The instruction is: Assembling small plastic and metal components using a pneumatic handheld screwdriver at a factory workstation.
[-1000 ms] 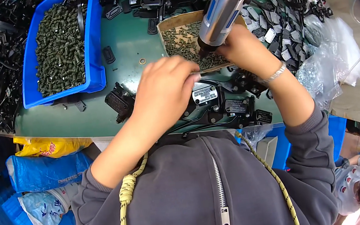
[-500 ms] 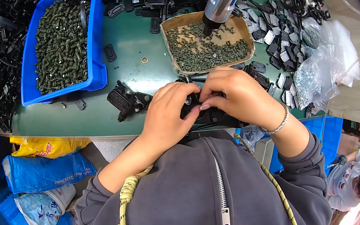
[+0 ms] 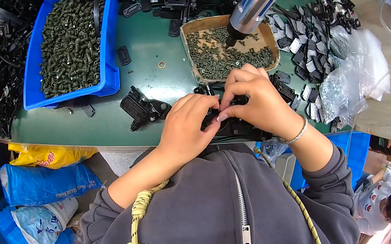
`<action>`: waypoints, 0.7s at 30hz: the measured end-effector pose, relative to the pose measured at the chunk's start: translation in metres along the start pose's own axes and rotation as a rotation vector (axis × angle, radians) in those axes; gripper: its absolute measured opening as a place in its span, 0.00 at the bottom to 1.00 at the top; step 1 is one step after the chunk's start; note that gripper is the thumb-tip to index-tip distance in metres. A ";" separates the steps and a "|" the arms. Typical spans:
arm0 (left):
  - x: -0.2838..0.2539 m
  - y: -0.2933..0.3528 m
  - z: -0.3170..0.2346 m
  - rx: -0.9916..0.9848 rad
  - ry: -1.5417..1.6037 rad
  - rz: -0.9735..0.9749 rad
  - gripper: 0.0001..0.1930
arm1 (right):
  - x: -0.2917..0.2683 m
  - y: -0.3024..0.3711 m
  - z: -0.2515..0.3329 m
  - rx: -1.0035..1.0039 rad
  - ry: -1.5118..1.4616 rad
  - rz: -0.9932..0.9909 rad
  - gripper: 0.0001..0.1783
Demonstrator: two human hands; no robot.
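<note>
At the table's near edge, both my hands meet over a black metal assembly (image 3: 209,91), which they mostly cover. My left hand (image 3: 184,128) curls around its left side with thumb and fingers closed. My right hand (image 3: 257,103) pinches at it from the right, thumb and bent fingertips together; any small piece between them is hidden. Just left of my hands a similar black assembly (image 3: 139,108) lies on the green table (image 3: 143,44). Beyond my right hand sits a shallow cardboard tray (image 3: 272,42) of small dark screws (image 3: 232,63).
A silver power screwdriver (image 3: 256,3) hangs tip-down over the tray. At the left stands a blue bin (image 3: 110,64) full of dark bolts (image 3: 68,45). Flat black covers (image 3: 313,44) and clear plastic bags (image 3: 349,71) lie at the right, with a brass ring (image 3: 161,65) mid-table.
The whole view has shifted slightly, so the bin and tray appear a little further right. My right fingers have bent a bit more; both hands stay on the assembly.
</note>
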State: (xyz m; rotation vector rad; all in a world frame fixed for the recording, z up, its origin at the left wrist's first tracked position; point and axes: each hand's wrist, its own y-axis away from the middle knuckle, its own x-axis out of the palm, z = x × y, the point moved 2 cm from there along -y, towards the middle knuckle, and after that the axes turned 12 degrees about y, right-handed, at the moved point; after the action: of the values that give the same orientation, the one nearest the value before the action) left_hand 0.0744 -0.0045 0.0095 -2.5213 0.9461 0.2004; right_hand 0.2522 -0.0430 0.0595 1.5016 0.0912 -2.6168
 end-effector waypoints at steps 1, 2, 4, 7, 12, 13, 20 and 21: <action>0.000 0.000 0.001 0.009 -0.007 -0.001 0.17 | -0.001 0.001 0.002 -0.011 0.052 -0.018 0.12; 0.000 0.000 0.001 0.017 -0.014 -0.003 0.17 | -0.002 0.003 0.004 -0.023 0.104 -0.035 0.12; 0.000 -0.001 0.001 0.022 -0.022 0.008 0.17 | -0.002 0.005 0.007 -0.031 0.157 -0.055 0.11; 0.000 -0.001 -0.001 0.029 -0.040 0.027 0.16 | -0.002 0.008 0.012 -0.120 0.265 -0.152 0.10; -0.010 -0.008 -0.011 0.064 -0.133 0.067 0.15 | -0.017 0.005 0.010 -0.118 0.291 -0.092 0.08; -0.017 -0.014 -0.015 0.054 -0.170 0.107 0.15 | -0.020 0.001 -0.001 -0.056 0.225 -0.092 0.08; -0.029 -0.101 0.021 0.043 -0.682 0.450 0.05 | -0.001 -0.046 -0.057 -0.001 0.276 -0.088 0.12; -0.018 -0.113 0.030 0.048 -0.730 0.505 0.05 | 0.010 -0.052 -0.061 -0.041 0.386 -0.096 0.12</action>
State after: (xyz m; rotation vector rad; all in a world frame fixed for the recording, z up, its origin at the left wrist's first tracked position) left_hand 0.1353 0.0959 0.0274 -1.8609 1.1962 1.1356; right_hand 0.2928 0.0147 0.0197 2.0118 0.2556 -2.3385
